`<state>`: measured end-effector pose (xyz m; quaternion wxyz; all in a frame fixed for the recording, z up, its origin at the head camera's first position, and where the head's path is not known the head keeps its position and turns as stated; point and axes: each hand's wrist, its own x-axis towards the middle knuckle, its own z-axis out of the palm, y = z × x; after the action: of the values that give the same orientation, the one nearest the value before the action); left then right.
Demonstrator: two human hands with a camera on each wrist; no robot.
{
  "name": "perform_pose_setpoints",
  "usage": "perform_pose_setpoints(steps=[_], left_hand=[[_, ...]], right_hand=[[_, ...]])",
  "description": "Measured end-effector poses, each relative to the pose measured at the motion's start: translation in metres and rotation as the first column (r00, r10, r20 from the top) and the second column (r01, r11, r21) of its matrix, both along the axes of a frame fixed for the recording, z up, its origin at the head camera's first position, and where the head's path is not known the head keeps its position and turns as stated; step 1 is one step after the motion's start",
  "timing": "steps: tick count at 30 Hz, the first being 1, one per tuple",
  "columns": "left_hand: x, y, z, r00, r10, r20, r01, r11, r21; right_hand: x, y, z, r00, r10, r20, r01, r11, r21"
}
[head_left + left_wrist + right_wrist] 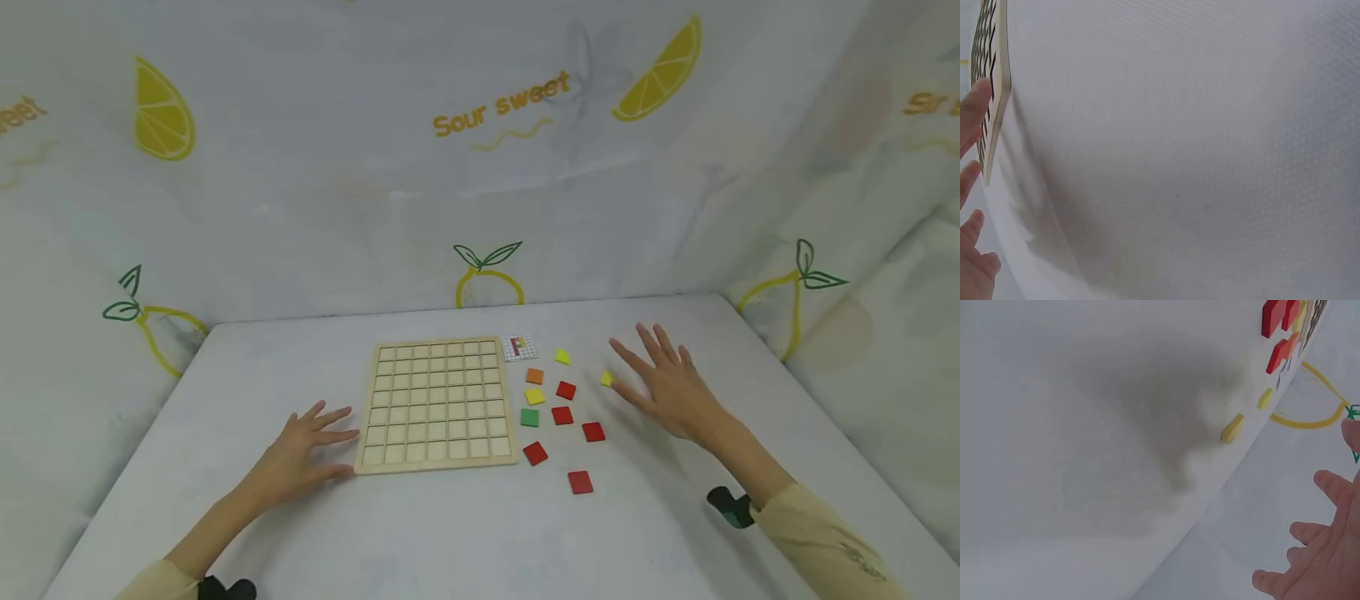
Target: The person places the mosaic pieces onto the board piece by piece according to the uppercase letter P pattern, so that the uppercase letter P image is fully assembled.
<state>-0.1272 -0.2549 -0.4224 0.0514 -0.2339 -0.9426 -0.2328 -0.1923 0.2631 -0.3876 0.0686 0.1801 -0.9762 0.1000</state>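
A light wooden grid board (435,468) with square cells lies flat on the table, no pieces in its cells. Beside its left edge my left hand (300,454) spreads its fingers, fingertips at or very near the rim; whether they touch is unclear. Over the table to the right hovers my right hand (671,392), fingers spread, holding nothing. Closest to it is a small yellow piece (607,378), partly covered by the hand in the head view. Between board and right hand lie several red tiles (562,415), an orange tile (535,376), a green tile (529,417) and a yellow tile (534,397).
A small card (520,347) with a coloured grid pattern lies at the board's upper right corner. Another yellow piece (562,357) is right of it. The white table (465,542) meets lemon-printed cloth (337,208) at the back and sides.
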Motion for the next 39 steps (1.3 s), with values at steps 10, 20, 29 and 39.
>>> perform_pose_setpoints(steps=[10, 20, 29, 39], left_hand=[[-0.009, -0.001, -0.012, 0.997, -0.060, 0.040, 0.058, 0.997, 0.047], [-0.019, 0.000, -0.015, 0.995, -0.103, 0.012, 0.102, 0.993, 0.060], [-0.018, 0.003, -0.017, 0.997, -0.061, 0.036, 0.055, 0.987, 0.149], [-0.012, 0.005, -0.014, 0.996, -0.034, 0.083, 0.020, 0.986, 0.167]], right_hand=[[0.016, -0.006, -0.002, 0.998, 0.048, 0.044, -0.045, 0.996, -0.071], [0.018, -0.009, -0.008, 0.980, 0.098, 0.170, -0.046, 0.957, -0.286], [0.013, -0.001, -0.007, 0.942, 0.193, 0.275, -0.052, 0.892, -0.449], [-0.010, 0.020, -0.007, 0.886, 0.320, 0.336, -0.079, 0.818, -0.570]])
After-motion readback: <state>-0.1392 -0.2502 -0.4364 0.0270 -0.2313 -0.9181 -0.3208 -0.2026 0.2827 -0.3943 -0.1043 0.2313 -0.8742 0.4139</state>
